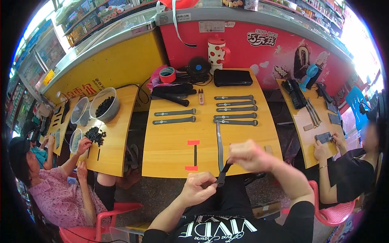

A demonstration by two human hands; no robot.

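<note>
My left hand [198, 188] is closed in a pinch on the black end of a grey strap [220, 146], just off the table's front edge. A dark buckle-like piece sits at those fingertips, too small to make out fully. Slightly higher and to the right, my right hand [250, 156] pinches the black part of the same strap; it is a little blurred. From my hands the strap runs up across the table, its far end touching a row of finished-looking grey straps [236, 116]. Two more grey straps [174, 120] lie to the left.
Red tape pieces [193, 142] and a black strip [195, 155] mark the wooden table [166, 150]. Behind are snips [201, 97], dark straps [172, 98], a tape roll [167, 74], a fan [198, 67], a black pouch [233, 77] and a tumbler [216, 54]. People work at both side tables.
</note>
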